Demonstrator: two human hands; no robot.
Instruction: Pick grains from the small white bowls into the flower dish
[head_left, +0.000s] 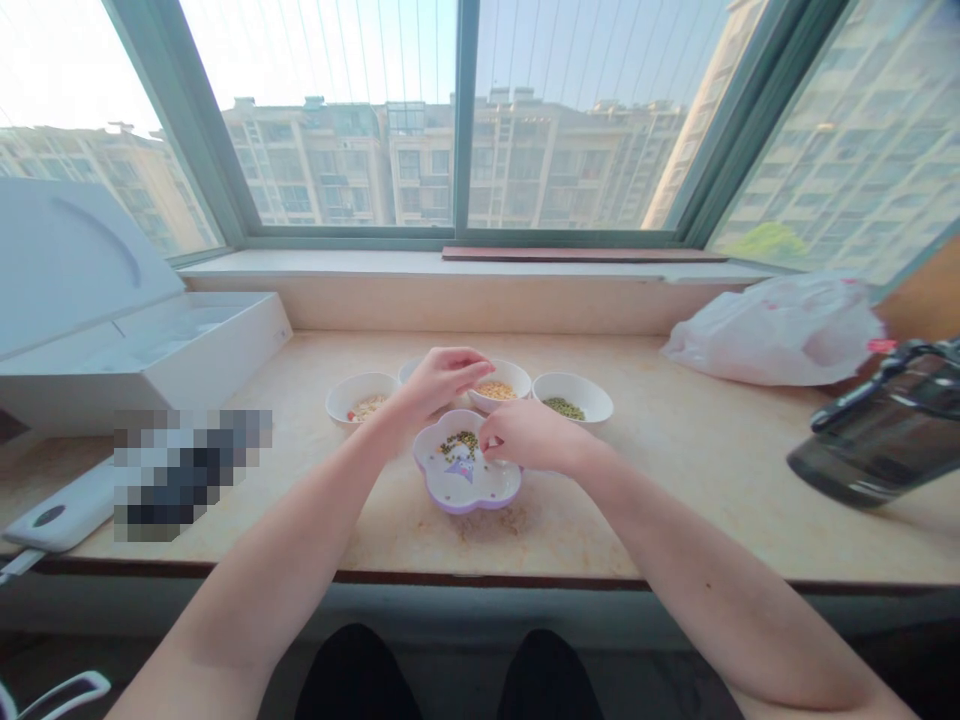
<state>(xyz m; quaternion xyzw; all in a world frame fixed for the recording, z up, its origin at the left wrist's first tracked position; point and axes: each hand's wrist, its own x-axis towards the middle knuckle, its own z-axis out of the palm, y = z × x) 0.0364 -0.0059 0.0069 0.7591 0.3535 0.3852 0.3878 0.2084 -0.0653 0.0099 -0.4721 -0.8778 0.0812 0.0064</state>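
Observation:
My right hand [529, 435] reaches into a shallow white flower-shaped dish with a purple rim [466, 508], its fingertips at the dish's scattered green and dark beans. A cartoon figure is printed on the dish floor. My left hand [442, 380] hangs curled above the far bowls, touching nothing I can make out. Beyond it stand a white bowl of pale grains [362, 398], a white bowl of yellow grains [499, 385] and a white bowl of green beans [572, 397]. Another white bowl [409, 368] is mostly hidden behind my left hand.
Everything stands on a beige stone sill [660, 480] below a large window [465, 120]. An open white box [127, 330] sits at left, with a white power bank [56, 510] and a pixelated object [191, 475] nearby. A white plastic bag [776, 330] and dark bottle [877, 430] lie right.

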